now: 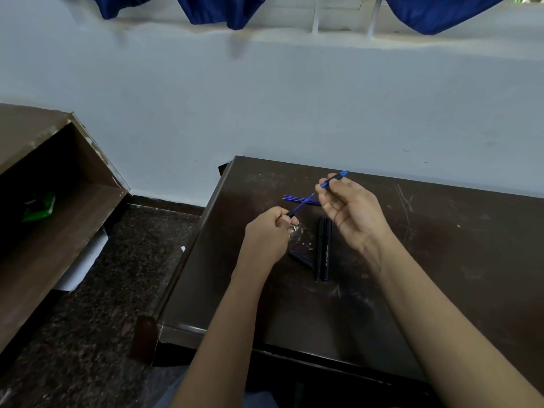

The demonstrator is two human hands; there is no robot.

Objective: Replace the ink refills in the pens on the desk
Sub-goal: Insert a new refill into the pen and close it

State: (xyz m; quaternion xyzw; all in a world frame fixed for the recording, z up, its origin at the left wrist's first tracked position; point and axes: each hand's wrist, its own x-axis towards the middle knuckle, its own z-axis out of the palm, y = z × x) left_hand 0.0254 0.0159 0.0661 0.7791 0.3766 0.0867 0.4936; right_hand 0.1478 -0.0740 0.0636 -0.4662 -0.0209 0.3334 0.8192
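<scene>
My left hand (269,231) grips a black pen barrel with a blue ink refill (301,205) sticking out of it, pointing up and right. My right hand (350,207) pinches the blue pen front section (335,178) just above and to the right of the refill tip. The two pieces are apart. Several spare blue refills (300,199) lie on the dark desk (441,260) behind my hands. Two black pens (323,248) lie side by side between my wrists, and a black cap (300,258) lies beside them.
The desk is scratched and stands against a pale blue wall. To the left, a brown wooden shelf (59,201) holds a green wrapper (39,206). White paper (85,260) lies on the speckled floor below it. Blue curtains hang at the top.
</scene>
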